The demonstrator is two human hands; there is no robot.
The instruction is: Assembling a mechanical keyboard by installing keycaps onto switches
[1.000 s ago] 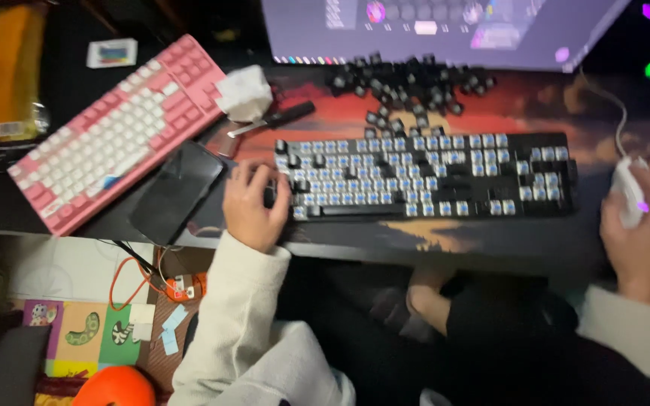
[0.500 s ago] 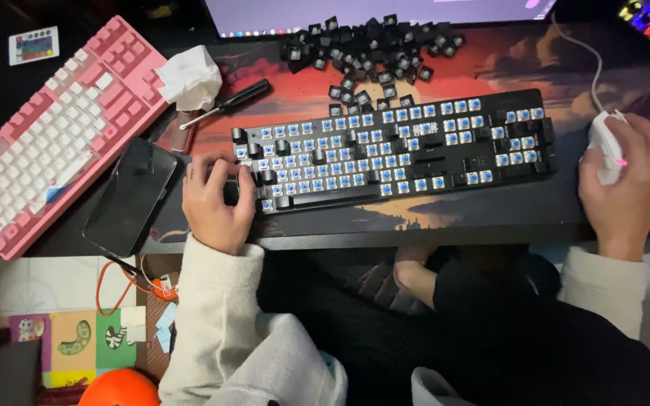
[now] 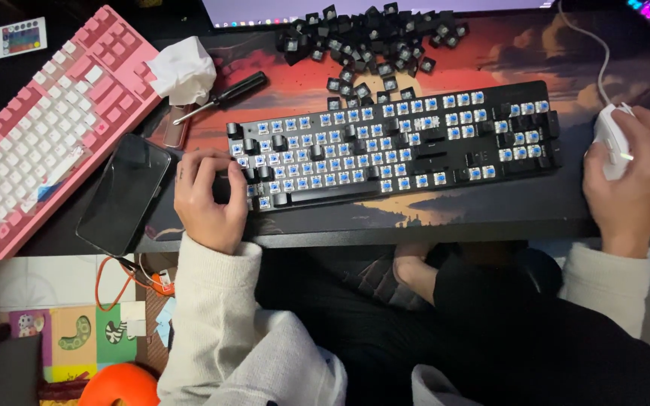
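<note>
At the far left of the frame a pink keyboard (image 3: 43, 124) lies slantwise on the counter (image 3: 490, 218), a dark phone (image 3: 123, 193) face-up just beside its lower edge; above the phone sit a crumpled white tissue (image 3: 183, 71) and a black-handled screwdriver (image 3: 223, 95), touching nothing else; the left hand (image 3: 206, 197) rests curled at the left end of the black keyboard (image 3: 393, 143), fingers drawn together over the corner keys, though whether they pinch a cap I cannot tell; that keyboard lies flat in the middle of the frame on a sunset-patterned mat (image 3: 536, 60), most caps off and blue switch stems bare; it looks stiff and fairly heavy, best lifted by its two short ends, the stems likely fragile under side pressure; the loose black keycaps (image 3: 370, 37) are heaped at upper centre, light, hard, apt to scatter; no container holds them; at the right edge the right hand (image 3: 630, 180) is closed over a white mouse (image 3: 612, 139), its cable running to the top.
</note>
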